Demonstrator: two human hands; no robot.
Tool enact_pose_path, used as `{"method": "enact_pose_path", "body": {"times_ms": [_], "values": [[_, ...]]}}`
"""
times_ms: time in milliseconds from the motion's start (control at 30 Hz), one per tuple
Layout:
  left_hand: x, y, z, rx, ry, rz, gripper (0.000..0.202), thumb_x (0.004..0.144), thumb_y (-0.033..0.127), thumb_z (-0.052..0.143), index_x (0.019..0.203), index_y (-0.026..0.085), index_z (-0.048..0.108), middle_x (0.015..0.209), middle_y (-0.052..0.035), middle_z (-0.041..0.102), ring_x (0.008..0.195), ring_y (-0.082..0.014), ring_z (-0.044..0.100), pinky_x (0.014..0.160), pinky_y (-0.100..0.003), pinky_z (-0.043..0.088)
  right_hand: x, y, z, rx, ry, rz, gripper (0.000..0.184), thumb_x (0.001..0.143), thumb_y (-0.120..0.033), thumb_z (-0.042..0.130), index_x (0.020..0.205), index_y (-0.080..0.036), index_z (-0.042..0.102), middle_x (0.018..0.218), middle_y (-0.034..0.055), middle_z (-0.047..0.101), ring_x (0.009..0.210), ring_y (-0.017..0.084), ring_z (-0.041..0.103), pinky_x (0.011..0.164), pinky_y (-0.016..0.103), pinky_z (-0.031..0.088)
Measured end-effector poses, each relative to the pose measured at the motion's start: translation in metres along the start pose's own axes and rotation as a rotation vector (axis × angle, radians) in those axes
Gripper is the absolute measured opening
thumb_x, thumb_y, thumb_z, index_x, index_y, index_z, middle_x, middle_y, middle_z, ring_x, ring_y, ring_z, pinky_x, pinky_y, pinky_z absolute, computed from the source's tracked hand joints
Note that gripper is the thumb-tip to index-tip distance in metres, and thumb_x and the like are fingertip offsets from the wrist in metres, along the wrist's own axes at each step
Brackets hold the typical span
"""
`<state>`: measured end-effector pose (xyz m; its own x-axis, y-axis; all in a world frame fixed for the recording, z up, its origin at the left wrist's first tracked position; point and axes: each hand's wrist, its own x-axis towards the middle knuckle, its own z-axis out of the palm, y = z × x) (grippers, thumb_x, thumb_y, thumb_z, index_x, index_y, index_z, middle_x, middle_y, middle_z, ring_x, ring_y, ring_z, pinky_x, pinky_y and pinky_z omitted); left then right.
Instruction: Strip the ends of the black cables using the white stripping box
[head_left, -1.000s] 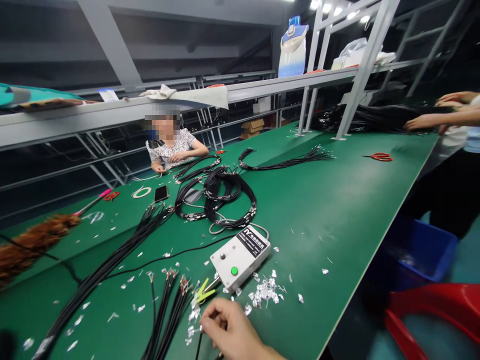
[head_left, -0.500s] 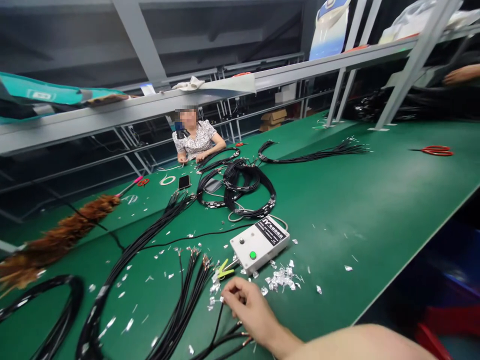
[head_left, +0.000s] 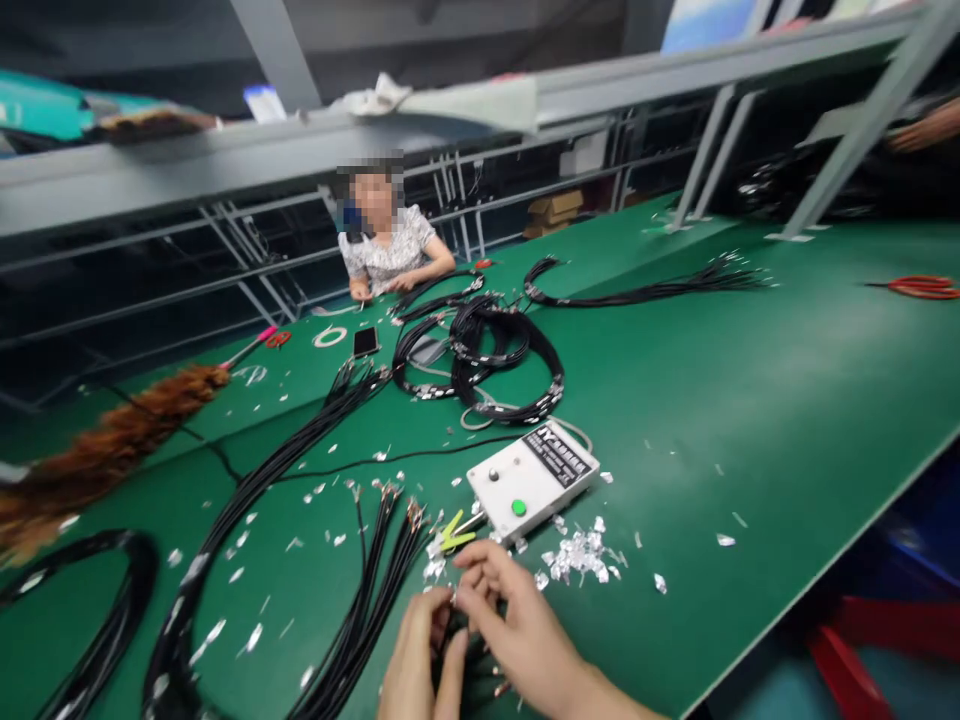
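Our left hand (head_left: 421, 655) and right hand (head_left: 525, 620) are close together on the near side of the white box (head_left: 534, 480), with fingers bent and dark wires (head_left: 474, 658) between and under them, though we can't tell just what each one pinches. By the box's near left corner we see a yellow clip (head_left: 454, 534), and to its near right a pile of shiny bits (head_left: 581, 558) lies on the green tabletop (head_left: 675, 400). We also see black wires with coppery ends (head_left: 375, 605) left of the box, big black loops (head_left: 551, 362) behind it, and another person (head_left: 386, 250) far past it.
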<state>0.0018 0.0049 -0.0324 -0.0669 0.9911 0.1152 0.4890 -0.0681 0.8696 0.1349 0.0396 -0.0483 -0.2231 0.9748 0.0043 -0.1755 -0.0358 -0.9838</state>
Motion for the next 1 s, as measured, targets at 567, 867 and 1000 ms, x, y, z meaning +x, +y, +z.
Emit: {"method": "enact_pose_path", "body": {"times_ms": [567,867,1000], "values": [[0.001,0.010,-0.008,-0.285,-0.241,-0.286,0.033,0.096,0.043,0.049,0.076,0.017,0.055,0.060,0.0038,0.047,0.050,-0.0085,0.039,0.049,-0.022,0.029,0.006,-0.020,-0.010,-0.091,-0.090,0.095,0.020,0.085,-0.037,0.064,0.078,-0.018,0.067,0.075,-0.0002,0.059,0.061,0.011,0.053,0.055,0.024,0.041],[0.002,0.018,0.001,-0.274,-0.064,-0.167,0.015,0.092,0.027,0.057,0.102,0.018,0.063,0.092,-0.0049,0.061,0.078,-0.0147,0.057,0.068,-0.025,0.045,0.005,-0.016,-0.018,0.036,-0.176,0.254,0.028,0.081,-0.047,0.072,0.075,-0.020,0.066,0.068,-0.0004,0.061,0.060,0.012,0.056,0.056,0.023,0.046],[0.010,0.024,0.007,-0.335,0.036,-0.141,0.007,0.087,0.017,0.061,0.081,0.016,0.065,0.083,-0.0028,0.056,0.073,-0.0136,0.053,0.062,-0.024,0.043,0.003,-0.009,-0.021,-0.046,-0.166,0.167,0.028,0.082,-0.049,0.072,0.075,-0.021,0.068,0.073,0.0029,0.062,0.065,0.016,0.061,0.059,0.024,0.051]]}}
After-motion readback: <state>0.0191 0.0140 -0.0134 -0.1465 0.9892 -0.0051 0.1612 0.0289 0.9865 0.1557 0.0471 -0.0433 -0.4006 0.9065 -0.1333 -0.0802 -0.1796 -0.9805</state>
